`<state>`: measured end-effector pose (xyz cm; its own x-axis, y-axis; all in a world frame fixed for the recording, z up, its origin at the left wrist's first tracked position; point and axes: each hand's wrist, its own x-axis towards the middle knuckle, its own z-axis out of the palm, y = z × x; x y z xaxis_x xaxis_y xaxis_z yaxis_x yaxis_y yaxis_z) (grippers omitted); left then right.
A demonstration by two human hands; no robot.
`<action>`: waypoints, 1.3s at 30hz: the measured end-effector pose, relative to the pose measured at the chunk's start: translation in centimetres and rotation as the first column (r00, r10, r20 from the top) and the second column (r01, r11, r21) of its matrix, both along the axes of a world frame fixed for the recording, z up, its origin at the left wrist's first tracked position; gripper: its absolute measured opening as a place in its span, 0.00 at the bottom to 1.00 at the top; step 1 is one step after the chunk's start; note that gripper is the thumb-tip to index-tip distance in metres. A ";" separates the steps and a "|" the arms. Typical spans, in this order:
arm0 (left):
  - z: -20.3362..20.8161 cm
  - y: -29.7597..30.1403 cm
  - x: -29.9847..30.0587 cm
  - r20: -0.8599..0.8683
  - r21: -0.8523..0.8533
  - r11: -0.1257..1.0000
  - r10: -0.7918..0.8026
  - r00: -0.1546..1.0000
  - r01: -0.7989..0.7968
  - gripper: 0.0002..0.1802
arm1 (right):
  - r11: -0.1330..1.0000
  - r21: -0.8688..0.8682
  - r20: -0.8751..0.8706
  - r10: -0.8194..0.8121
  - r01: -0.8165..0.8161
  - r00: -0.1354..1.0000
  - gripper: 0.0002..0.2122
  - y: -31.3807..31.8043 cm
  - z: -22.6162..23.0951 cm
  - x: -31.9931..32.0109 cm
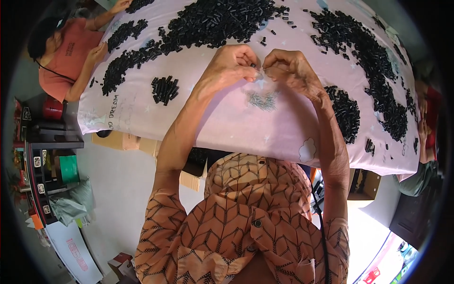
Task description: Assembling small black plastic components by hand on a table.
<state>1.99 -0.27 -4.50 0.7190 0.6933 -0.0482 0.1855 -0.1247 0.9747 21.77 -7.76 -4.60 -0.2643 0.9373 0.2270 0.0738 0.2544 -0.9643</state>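
My left hand (pixel 230 67) is closed in a pinch around a small black tubular piece (pixel 254 65), of which only the end shows. Close beside it, fingertips almost meeting, my right hand (pixel 294 72) is also pinched; whatever it grips is too small to make out. Just below both hands, a little heap of thin, shiny metal bits (pixel 261 100) lies on the pink cloth (pixel 227 125). Ahead of my hands spreads a large pile of black tubular pieces (pixel 222 21). A smaller bunch of longer black pieces (pixel 165 90) rests to the left of my forearm.
More black pieces (pixel 346 113) lie beside my right forearm, with a long pile (pixel 373 61) farther right. A person in an orange-red shirt (pixel 66 57) works at the left edge; another person's red sleeve (pixel 431 111) shows at the right. Cardboard boxes (pixel 118 140) stand under the table.
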 end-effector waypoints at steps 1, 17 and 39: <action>0.2 -0.2 -0.3 0.064 -0.019 0.998 0.065 0.996 -0.064 0.13 | 1.000 0.006 -0.004 0.007 -0.007 1.000 0.03 0.3 0.0 -0.4; 0.9 -0.6 0.1 0.385 -0.127 0.976 0.213 0.898 -0.177 0.10 | 0.923 0.090 -0.124 -0.363 0.374 0.924 0.04 -0.6 2.5 -1.0; 0.4 -0.4 0.1 0.489 -0.412 0.909 0.161 0.858 0.064 0.10 | 0.874 0.272 -0.123 -0.382 0.402 0.916 0.04 -0.6 1.9 -1.9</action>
<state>2.05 -0.65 -4.13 0.6857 0.7274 0.0285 -0.3465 0.2916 0.8916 19.85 -8.36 -2.74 0.1355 0.8530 0.5040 0.1662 0.4819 -0.8603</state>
